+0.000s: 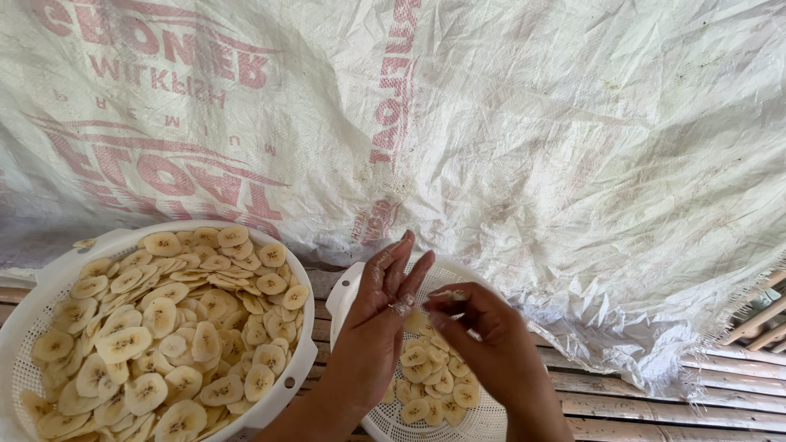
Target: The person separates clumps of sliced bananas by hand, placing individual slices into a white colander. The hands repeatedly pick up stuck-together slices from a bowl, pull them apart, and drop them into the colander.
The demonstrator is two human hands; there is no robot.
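Note:
My left hand [378,323] hovers over a small white perforated basket [483,419], fingers straight and close together, with a thin pale banana slice at its fingertips. My right hand [483,331] is just to its right, fingers pinched on that slice [446,295], which both hands seem to touch. The small basket holds several round banana slices [430,376]. A larger white perforated basket [303,360] at the left is heaped with many more banana slices [164,327].
A big wrinkled white woven sack sheet [532,147] with faded red print covers the surface behind the baskets. Bamboo slats [655,401] form the floor at the lower right, with poles [757,323] at the right edge.

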